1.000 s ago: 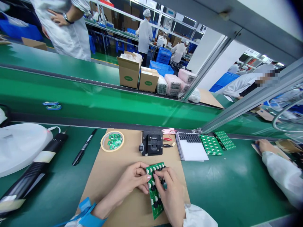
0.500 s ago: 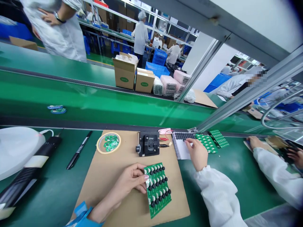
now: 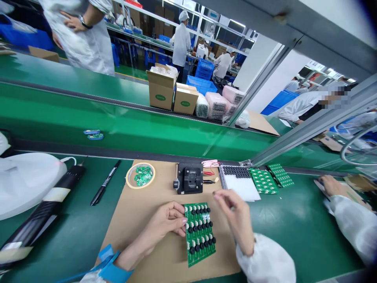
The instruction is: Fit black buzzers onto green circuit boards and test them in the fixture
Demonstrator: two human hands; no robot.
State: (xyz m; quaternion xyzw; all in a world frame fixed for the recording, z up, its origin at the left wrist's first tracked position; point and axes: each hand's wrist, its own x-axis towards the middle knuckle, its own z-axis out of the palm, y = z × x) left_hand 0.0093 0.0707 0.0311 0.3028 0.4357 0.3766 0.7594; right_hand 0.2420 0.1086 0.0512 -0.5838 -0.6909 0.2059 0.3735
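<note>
Head view, lower centre: left hand [image 3: 168, 221] pinches the green board [image 3: 202, 232] at its left edge; right hand [image 3: 236, 215], almost closed, pinches one small dark piece [image 3: 214, 193].

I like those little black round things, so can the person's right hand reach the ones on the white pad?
Probably yes: nothing seems to block the right hand from the black round things on the white pad just beyond it. It seems to pinch something small and dark, though.
</note>
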